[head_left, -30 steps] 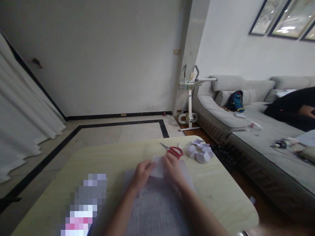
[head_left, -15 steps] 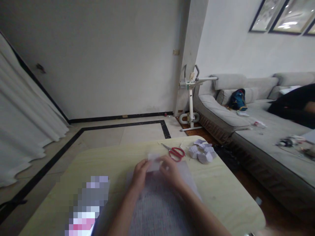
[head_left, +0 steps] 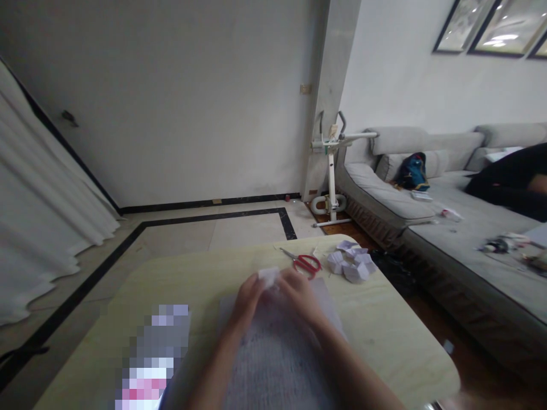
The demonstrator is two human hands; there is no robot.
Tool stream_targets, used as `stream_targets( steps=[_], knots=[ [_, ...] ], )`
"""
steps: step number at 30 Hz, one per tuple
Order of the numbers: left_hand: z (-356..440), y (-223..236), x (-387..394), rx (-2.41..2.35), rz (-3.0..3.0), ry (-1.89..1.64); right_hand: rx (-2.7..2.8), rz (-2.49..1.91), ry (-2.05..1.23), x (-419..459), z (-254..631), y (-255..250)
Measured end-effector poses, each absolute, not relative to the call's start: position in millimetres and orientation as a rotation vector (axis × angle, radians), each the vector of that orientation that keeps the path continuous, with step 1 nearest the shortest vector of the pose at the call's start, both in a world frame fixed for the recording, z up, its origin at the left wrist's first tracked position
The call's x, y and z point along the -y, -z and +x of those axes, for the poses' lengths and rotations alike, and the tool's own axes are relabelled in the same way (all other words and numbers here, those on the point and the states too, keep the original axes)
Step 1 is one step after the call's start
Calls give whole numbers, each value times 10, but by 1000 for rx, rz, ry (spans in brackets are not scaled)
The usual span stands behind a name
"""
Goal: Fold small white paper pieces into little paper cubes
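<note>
Between my two hands is a small piece of white paper [head_left: 268, 276], held above a large printed sheet [head_left: 277, 364]. My left hand [head_left: 248, 293] grips its left side with closed fingers. On the other side my right hand [head_left: 298, 289] has its fingers closed at the paper's edge, a little blurred. Red-handled scissors [head_left: 306, 264] lie just beyond my right hand, blades pointing up and left. To their right rests a cluster of folded white paper pieces [head_left: 355, 270]. My fingertips and the lower part of the small paper are partly hidden.
The pale wooden table [head_left: 397, 341] has rounded corners. A pixelated, screen-like object [head_left: 156, 353] lies at its left. To the right stands a grey sofa [head_left: 453, 250] with a backpack [head_left: 413, 171] and a person in dark clothes [head_left: 513, 182]. An exercise machine [head_left: 331, 176] stands by the wall.
My hands have come slightly closer together around the small paper, which now looks more compact. My right hand's fingers have shifted against it. The scissors and folded pieces stay put.
</note>
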State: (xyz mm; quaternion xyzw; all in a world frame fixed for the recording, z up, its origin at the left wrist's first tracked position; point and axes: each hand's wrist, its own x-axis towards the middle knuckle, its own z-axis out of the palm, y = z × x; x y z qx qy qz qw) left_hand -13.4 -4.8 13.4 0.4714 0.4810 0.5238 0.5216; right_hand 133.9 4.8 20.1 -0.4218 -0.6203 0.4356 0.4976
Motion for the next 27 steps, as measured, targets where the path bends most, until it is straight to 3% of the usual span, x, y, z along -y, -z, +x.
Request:
stream_targets(
  steps=[12, 27],
  knots=[
    [-90, -130, 55, -1258, 1239, -1324, 1292, -1047, -1133, -107, 1309, -96],
    [-136, -13, 11, -1356, 1401, -1366, 1556, -1134, -1019, -97, 1329, -150]
  ],
)
